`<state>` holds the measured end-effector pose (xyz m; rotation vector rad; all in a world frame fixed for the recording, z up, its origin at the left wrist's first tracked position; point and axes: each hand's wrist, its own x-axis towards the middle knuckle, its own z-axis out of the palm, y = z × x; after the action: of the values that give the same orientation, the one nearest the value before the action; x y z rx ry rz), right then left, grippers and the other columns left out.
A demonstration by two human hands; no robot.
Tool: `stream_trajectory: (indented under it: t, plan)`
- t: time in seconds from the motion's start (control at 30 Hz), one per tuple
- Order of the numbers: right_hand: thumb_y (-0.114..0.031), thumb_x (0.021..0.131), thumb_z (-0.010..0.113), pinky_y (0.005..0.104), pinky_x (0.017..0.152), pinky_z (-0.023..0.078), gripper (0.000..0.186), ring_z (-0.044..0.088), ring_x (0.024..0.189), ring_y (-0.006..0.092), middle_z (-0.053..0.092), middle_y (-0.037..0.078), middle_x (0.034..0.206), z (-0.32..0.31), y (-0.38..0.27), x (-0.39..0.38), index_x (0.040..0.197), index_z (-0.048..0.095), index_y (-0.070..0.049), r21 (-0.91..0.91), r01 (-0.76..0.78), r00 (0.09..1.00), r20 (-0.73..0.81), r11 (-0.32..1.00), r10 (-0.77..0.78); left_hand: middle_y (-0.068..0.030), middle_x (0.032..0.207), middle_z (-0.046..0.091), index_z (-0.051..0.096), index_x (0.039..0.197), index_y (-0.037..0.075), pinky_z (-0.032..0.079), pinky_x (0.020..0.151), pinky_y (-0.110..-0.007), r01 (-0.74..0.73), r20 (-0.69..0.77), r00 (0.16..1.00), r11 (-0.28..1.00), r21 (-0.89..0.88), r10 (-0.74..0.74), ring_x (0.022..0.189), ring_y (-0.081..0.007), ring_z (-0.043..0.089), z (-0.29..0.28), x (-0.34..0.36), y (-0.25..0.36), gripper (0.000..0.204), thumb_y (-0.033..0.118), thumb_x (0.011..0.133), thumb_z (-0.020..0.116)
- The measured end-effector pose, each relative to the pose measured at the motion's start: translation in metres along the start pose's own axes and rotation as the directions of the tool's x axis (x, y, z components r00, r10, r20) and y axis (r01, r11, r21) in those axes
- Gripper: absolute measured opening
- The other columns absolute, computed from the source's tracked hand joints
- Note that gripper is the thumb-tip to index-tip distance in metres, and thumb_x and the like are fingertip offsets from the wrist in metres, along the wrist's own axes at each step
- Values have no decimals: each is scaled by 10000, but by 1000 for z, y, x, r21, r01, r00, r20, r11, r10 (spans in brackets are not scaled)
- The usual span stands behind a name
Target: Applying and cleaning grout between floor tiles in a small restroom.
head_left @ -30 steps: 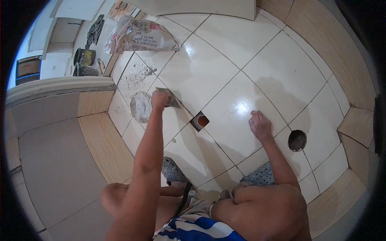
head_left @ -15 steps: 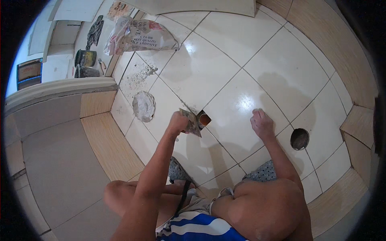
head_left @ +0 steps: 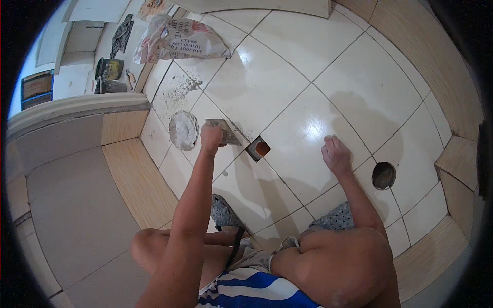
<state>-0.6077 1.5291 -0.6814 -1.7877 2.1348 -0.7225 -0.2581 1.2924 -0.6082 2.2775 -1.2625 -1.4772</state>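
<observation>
My left hand (head_left: pixel 210 138) is closed around a grey, mortar-stained trowel (head_left: pixel 224 132), held over the white tiles with its blade pointing right. Just right of the blade is a square cut-out (head_left: pixel 249 151) in the tiling, with an orange pipe (head_left: pixel 262 148) inside it. A round patch of pale paste (head_left: pixel 183 130) lies left of my left hand. My right hand (head_left: pixel 336 155) is closed over the tiles with its fingers curled in; whatever they may hold is hidden.
A round dark hole (head_left: pixel 383 175) opens in the tiles at the right. A printed sack (head_left: pixel 182 41) lies at the far left, near grey crumbs (head_left: pixel 179 87). Beyond the sill (head_left: pixel 77 113) stand black buckets (head_left: pixel 109 69). Wood-look tiles (head_left: pixel 138 179) border the floor.
My left hand has moved the trowel left and away from me, off the edge of the square cut-out, whose whole outline now shows. My right hand has barely shifted.
</observation>
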Motion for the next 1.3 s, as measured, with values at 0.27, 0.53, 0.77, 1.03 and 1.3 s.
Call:
stream_trajectory:
  t: [0.27,0.53,0.77,1.03,1.3]
  plan:
    - [-116,817,595,378,650,550,173,629,800,255,566,89,919,-2,7,-7,983,566,-76,-12,-31,999,35,999,31,-259,912,671,624,1019,-23,564,674,-454,-146,4,987,892,429,160,799,-397,677,56,-77,2,298,143,797,513]
    - [-133,823,588,367,657,553,174,635,799,252,572,89,923,7,-2,1,985,563,-74,48,-7,1000,14,999,6,-244,885,654,606,968,18,490,751,-522,-360,-123,667,462,811,735,843,-431,627,-23,16,44,208,117,817,504]
    - [-130,817,591,366,651,554,173,639,783,254,580,89,922,2,2,-4,977,562,-70,-44,-18,999,35,999,19,-145,1005,598,538,1059,48,490,785,-458,-646,410,638,162,746,652,926,-340,591,50,-91,-43,256,64,803,542]
    - [-127,820,593,384,621,550,166,642,759,268,583,104,920,7,3,-4,974,568,-72,-32,-14,1000,25,999,15,-178,1228,562,522,1201,20,448,955,-427,-662,374,585,158,733,720,1137,-353,535,48,-86,-60,442,-41,763,521]
    - [-126,821,592,400,611,549,171,633,738,271,562,97,913,5,-2,-3,980,559,-71,-37,2,1000,26,999,-1,-169,1104,658,635,1175,103,460,922,-462,-342,-145,791,626,701,594,1087,-363,592,-32,34,-12,339,129,871,489]
